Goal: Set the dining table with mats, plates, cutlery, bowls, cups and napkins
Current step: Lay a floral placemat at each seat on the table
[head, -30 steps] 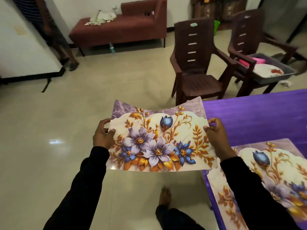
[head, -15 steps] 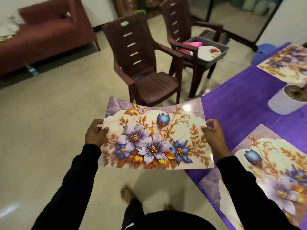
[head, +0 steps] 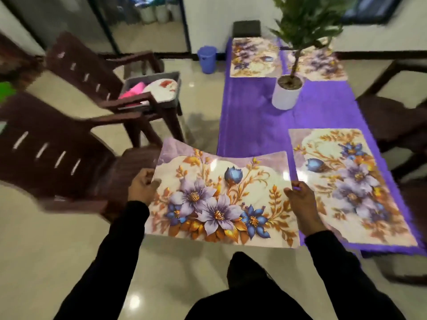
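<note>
Place: a home dining room is shown
Table point(head: 254, 116): draped in purple cloth, laid with floral mats point(head: 254, 57)
Centrepiece: a potted plant point(head: 287, 88) is stood on the cloth
Seating: brown plastic armchairs point(head: 57, 153) are set beside the table
Floor point(head: 46, 250): glossy pale tiles are seen

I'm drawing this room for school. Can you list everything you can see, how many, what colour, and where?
held mat: one, floral cream, purple and gold, held over the table's near-left corner.
laid mats: three, same pattern, one near right, two at the far end.
table: one, purple cloth, right.
potted plant: one, green in a white pot, mid-table.
chairs: two, dark brown, left.
grey bin: one, on the farther chair, holding pink and white things.
blue bucket: one, on the floor.
left hand: grips the mat's left edge.
right hand: grips its right edge.
</note>
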